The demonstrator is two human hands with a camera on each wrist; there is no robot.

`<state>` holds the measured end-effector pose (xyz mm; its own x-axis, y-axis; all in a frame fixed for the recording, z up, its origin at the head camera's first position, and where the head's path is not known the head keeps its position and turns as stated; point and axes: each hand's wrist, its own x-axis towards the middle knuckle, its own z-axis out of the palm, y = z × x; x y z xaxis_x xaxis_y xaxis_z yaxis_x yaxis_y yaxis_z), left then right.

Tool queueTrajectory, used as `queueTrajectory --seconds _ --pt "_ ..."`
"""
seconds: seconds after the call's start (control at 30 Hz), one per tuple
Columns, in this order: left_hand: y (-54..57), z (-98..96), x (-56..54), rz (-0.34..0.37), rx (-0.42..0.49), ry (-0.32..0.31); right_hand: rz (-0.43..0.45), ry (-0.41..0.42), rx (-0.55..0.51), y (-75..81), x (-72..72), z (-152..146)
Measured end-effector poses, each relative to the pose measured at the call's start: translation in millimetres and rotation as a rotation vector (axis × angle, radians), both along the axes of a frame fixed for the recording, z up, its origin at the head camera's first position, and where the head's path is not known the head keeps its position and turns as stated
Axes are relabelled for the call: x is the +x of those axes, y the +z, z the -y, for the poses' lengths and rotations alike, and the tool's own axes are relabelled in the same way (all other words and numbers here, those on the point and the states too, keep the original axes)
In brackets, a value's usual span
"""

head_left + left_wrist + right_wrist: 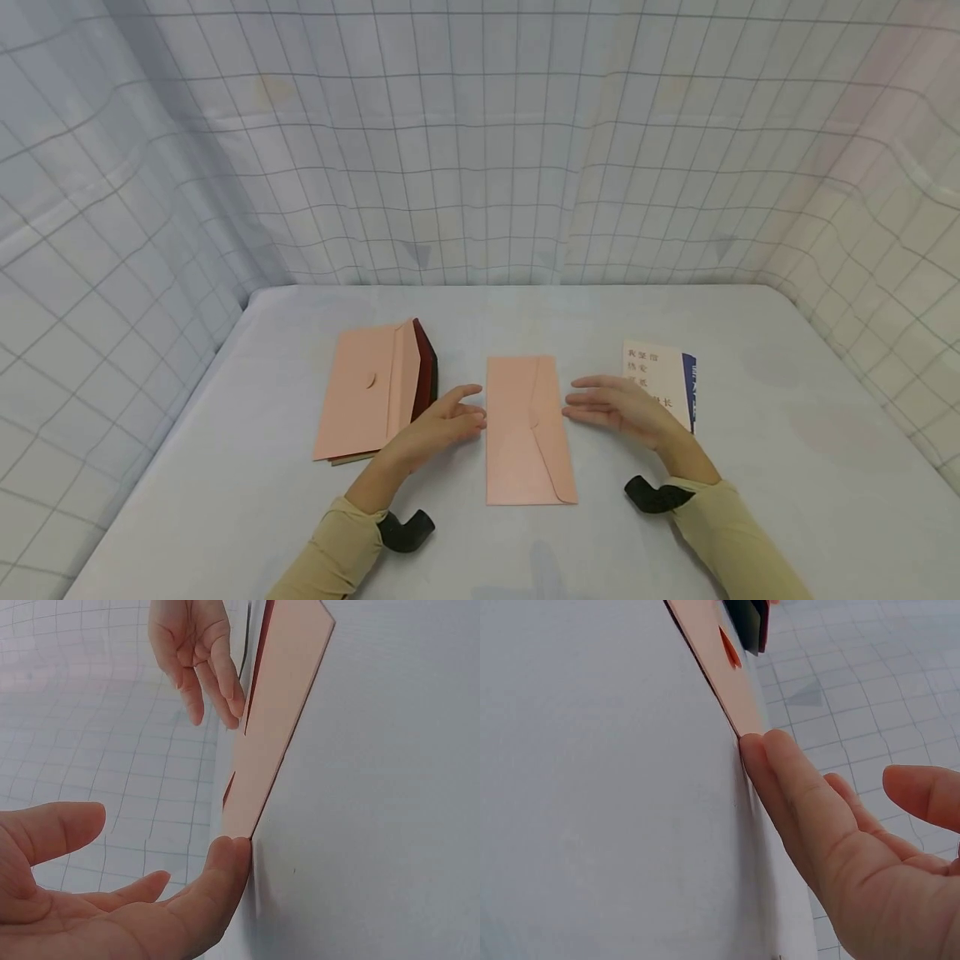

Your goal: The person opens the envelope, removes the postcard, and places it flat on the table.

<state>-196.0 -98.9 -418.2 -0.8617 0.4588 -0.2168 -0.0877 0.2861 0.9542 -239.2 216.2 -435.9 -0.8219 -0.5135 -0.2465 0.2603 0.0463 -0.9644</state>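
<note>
A closed pink envelope lies flat in the middle of the white table, its flap along the right side. To its left is my left hand, fingertips at the envelope's left edge and nothing in its grasp. My right hand is beside the right edge with its fingers extended, holding nothing. In the left wrist view the left fingertips appear at the near end of the envelope. The right wrist view has the right fingertips by the envelope's edge; whether they touch cannot be told.
At the left lies a stack of pink envelopes with a dark red lining showing at its right side. Behind the right hand are printed cards, white and blue, partly covered by it. A white checked curtain hangs behind the table.
</note>
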Motion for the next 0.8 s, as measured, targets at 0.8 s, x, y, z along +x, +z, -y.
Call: queueTrajectory --seconds 0.8 --pt "-1.2 -2.2 0.6 0.006 0.036 0.013 -0.081 0.013 0.056 -5.6 4.3 18"
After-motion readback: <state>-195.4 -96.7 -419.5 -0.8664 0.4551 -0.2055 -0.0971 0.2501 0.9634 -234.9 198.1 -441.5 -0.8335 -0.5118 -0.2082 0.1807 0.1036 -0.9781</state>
